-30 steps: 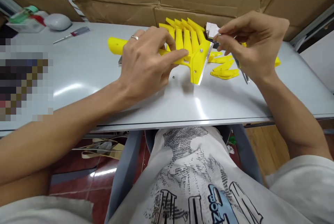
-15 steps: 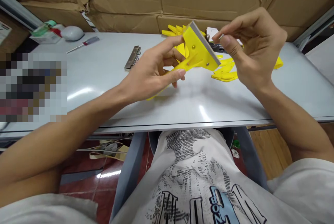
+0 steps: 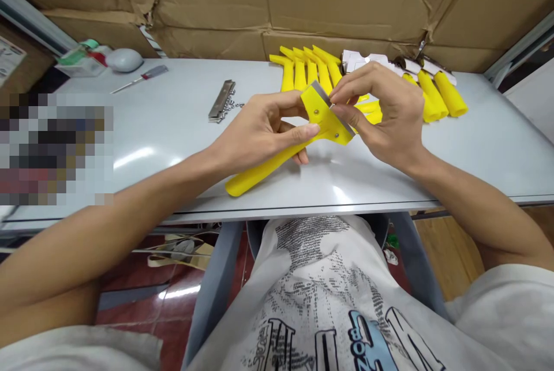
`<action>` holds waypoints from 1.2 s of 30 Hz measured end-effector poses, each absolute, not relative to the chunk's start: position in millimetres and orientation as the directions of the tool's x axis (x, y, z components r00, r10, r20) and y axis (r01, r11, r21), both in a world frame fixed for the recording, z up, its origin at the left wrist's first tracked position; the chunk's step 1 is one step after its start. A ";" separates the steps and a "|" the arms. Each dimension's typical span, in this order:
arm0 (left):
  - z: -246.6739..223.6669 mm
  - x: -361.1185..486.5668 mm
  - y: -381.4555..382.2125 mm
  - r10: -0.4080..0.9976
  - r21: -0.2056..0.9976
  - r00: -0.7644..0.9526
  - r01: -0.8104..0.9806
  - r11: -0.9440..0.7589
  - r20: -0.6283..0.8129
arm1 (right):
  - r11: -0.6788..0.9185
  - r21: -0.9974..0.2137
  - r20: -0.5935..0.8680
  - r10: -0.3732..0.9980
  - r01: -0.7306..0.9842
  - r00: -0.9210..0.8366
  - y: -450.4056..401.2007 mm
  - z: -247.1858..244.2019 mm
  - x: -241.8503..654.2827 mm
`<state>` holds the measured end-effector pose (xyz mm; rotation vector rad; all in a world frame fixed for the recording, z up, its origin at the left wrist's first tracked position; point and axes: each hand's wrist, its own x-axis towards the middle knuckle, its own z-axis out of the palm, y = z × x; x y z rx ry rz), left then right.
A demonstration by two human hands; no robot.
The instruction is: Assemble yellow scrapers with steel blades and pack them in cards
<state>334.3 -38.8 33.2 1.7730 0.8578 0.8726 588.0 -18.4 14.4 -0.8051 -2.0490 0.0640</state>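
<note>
My left hand point(image 3: 264, 128) is closed around the neck of a yellow scraper point(image 3: 259, 172), its handle slanting down towards the table's front edge. A grey metal blade point(image 3: 345, 124) runs along the scraper's head, and two small screws show on the yellow face. My right hand point(image 3: 385, 111) pinches a small metal screw point(image 3: 332, 105) between thumb and fingertips, right at the middle of the head by the blade. The fingertips largely cover the screw, so whether it sits in a hole I cannot tell.
Several yellow scrapers point(image 3: 298, 74) lie at the back, and more yellow handles point(image 3: 450, 94) lie to the right. Metal blades point(image 3: 222, 100) with loose screws point(image 3: 229, 107) are left of centre. A screwdriver point(image 3: 153, 72), a computer mouse point(image 3: 124, 60) and a small box point(image 3: 82, 65) stand farther left.
My right hand has come down and left, bringing the screw to the scraper's head. The scraper has lowered slightly, and its handle shows more fully.
</note>
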 end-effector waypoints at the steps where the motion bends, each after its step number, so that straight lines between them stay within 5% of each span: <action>1: 32.9 334.1 -39.1 0.846 0.933 0.501 0.180 -0.311 0.186 | 0.782 -0.346 0.725 0.574 0.519 -0.381 -19.5 14.5 588.1; 5: 31.9 333.0 -40.4 0.857 0.931 0.474 0.181 -0.317 0.199 | 0.758 -0.342 0.688 0.605 0.556 -0.401 -22.9 15.5 587.1; 14: 37.7 336.1 -47.4 0.870 0.952 0.451 0.119 -0.281 0.200 | 0.877 -0.295 0.812 0.440 0.379 -0.384 -22.9 14.6 576.1; 23: 33.6 334.1 -44.2 0.880 0.913 0.401 0.200 -0.355 0.254 | 0.810 -0.272 0.748 0.518 0.520 -0.415 -29.0 15.9 577.0; 32: 27.8 333.8 -47.3 0.878 0.848 0.332 0.291 -0.443 0.345 | 0.789 -0.522 0.692 0.614 0.324 -0.380 -26.1 9.9 579.5; 36: 28.5 331.4 -45.6 0.870 0.830 0.376 0.332 -0.448 0.319 | 0.778 -0.493 0.625 0.628 0.389 -0.464 -22.9 9.9 582.9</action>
